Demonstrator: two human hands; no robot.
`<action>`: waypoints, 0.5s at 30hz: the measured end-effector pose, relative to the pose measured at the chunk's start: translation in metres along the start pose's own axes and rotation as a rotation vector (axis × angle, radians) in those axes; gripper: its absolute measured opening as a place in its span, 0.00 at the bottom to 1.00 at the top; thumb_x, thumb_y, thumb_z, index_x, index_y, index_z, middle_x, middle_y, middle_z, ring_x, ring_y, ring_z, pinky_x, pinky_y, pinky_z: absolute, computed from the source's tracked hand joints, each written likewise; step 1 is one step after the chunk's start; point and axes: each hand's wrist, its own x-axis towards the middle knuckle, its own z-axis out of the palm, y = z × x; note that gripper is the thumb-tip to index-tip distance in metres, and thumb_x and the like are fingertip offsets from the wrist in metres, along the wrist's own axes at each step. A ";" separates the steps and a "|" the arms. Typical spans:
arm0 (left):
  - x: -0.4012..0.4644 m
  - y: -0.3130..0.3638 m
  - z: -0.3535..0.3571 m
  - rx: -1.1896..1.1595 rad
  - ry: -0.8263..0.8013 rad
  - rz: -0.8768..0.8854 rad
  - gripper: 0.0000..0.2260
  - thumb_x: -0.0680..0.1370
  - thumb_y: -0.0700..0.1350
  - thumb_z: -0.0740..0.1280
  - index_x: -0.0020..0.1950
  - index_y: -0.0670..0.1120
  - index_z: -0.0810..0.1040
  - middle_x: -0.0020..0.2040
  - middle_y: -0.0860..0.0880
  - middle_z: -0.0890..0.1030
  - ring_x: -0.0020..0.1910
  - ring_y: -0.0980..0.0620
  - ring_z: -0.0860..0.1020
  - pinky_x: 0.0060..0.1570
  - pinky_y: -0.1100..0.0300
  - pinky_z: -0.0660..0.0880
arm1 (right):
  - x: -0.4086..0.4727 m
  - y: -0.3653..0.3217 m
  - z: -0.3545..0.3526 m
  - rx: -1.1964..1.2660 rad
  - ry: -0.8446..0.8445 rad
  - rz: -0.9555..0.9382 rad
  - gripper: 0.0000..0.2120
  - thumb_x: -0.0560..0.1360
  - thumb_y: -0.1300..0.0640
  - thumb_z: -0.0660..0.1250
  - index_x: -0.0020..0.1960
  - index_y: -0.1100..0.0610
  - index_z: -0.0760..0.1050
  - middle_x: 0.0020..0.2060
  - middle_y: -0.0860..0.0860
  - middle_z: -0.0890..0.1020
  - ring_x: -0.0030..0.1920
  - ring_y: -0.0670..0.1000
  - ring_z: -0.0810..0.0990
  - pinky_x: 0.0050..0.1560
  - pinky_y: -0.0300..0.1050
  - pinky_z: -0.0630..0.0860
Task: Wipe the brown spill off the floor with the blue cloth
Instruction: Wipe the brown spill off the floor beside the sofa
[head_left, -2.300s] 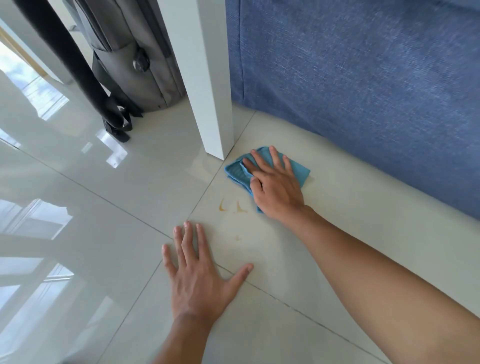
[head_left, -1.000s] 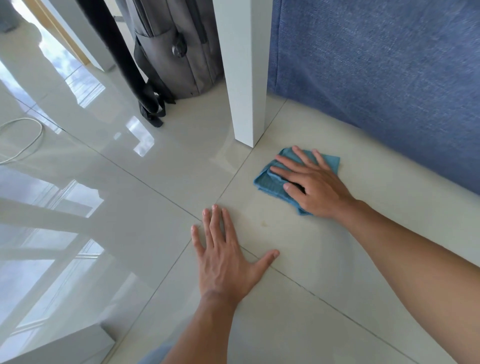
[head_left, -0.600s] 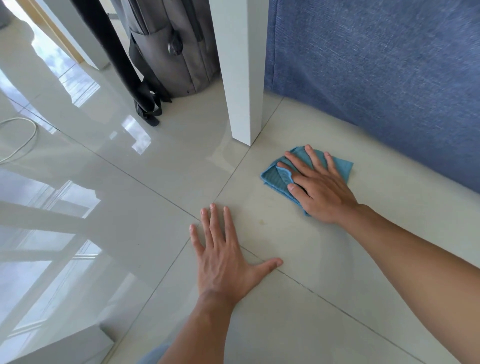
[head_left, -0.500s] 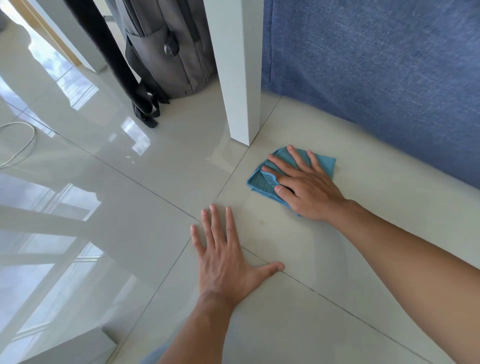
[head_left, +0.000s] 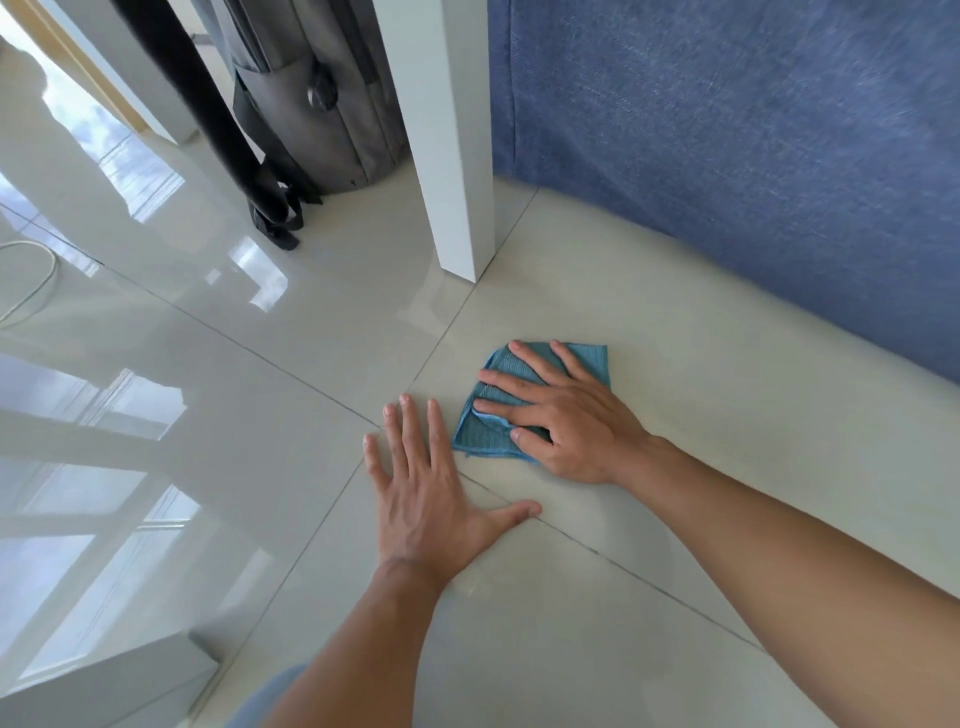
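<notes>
A folded blue cloth (head_left: 480, 434) lies flat on the glossy cream floor tiles (head_left: 701, 395). My right hand (head_left: 566, 421) presses down on the cloth with its fingers spread over it. Just left of the cloth, my left hand (head_left: 426, 499) rests palm-down on the floor with fingers apart and nothing in it, fingertips almost touching the cloth's edge. No brown spill shows on the tiles around the cloth; whatever lies under the cloth is hidden.
A white table leg (head_left: 452, 156) stands on the floor behind the cloth. A blue fabric sofa side (head_left: 753, 145) runs along the right. A grey backpack (head_left: 322, 104) with black straps leans behind the leg. A white cable (head_left: 36, 280) lies at far left.
My right hand has slid the cloth toward me and to the left, close to my left hand. The brown marks seen 2.3 s ago no longer show. My left hand stays planted.
</notes>
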 end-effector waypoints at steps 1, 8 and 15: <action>-0.002 0.002 -0.001 0.003 0.001 0.005 0.67 0.58 0.87 0.53 0.82 0.42 0.44 0.83 0.40 0.42 0.80 0.44 0.33 0.78 0.37 0.40 | -0.009 -0.002 0.000 0.003 0.008 0.013 0.23 0.81 0.45 0.55 0.76 0.36 0.65 0.79 0.37 0.59 0.82 0.50 0.45 0.80 0.59 0.41; -0.003 0.000 -0.001 0.004 0.002 0.002 0.67 0.58 0.88 0.52 0.82 0.44 0.41 0.82 0.41 0.38 0.80 0.45 0.31 0.78 0.39 0.37 | -0.073 0.006 0.005 0.029 0.035 0.092 0.23 0.81 0.47 0.57 0.75 0.36 0.67 0.79 0.35 0.59 0.82 0.47 0.45 0.80 0.58 0.42; -0.006 0.003 -0.002 0.034 -0.050 0.040 0.67 0.58 0.88 0.51 0.82 0.45 0.37 0.81 0.39 0.34 0.78 0.43 0.28 0.77 0.37 0.35 | -0.130 0.033 0.012 0.155 0.271 0.264 0.22 0.79 0.57 0.60 0.71 0.48 0.76 0.76 0.43 0.69 0.80 0.50 0.58 0.79 0.56 0.56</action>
